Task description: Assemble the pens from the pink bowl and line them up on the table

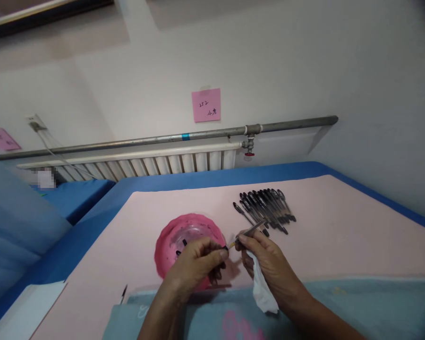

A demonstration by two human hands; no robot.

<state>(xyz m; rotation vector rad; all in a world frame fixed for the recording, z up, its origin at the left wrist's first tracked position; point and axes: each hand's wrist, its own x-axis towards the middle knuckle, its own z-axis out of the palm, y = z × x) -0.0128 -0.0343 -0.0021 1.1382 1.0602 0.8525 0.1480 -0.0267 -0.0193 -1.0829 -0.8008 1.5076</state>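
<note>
Over the right side of a pink basin (163,236), my left hand (201,259) is closed in a pinch on a small black pen part (225,248); whether it is a cap cannot be made out. Close beside it, my right hand (260,250) grips a slim pen (254,228), its yellowish tip pointing at the black part. A crumpled white tissue (262,290) hangs from the same hand. Inside the basin lie a few small black pieces (184,242), partly hidden by my left hand.
Several black-capped pens (265,205) lie side by side on the pink table cover (340,226) behind my right hand. A brush-like item (123,293) and white paper (31,307) are at the left. A radiator (170,163) stands behind the table.
</note>
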